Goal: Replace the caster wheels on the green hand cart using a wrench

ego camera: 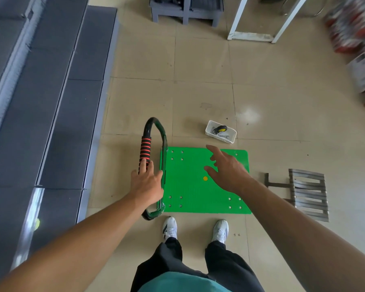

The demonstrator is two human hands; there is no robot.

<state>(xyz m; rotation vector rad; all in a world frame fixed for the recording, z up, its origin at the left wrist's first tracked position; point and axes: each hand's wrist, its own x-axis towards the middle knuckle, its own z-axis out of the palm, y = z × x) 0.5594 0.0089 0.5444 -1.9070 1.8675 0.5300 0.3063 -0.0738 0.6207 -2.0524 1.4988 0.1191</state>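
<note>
Beyond green cart [198, 197], white basket [219, 140] holding caster wheel [220, 130] and wrench [224, 137]

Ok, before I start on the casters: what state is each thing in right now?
Green cart: lying flat, top side up, wheels hidden.
Handle: raised, not folded down.
Left hand: fingers straight along the handle, not curled round it.
Right hand: open above the cart, holding nothing.
Basket: upright, uncovered.
Caster wheel: loose in the basket.
Wrench: in the basket, untouched.
</note>
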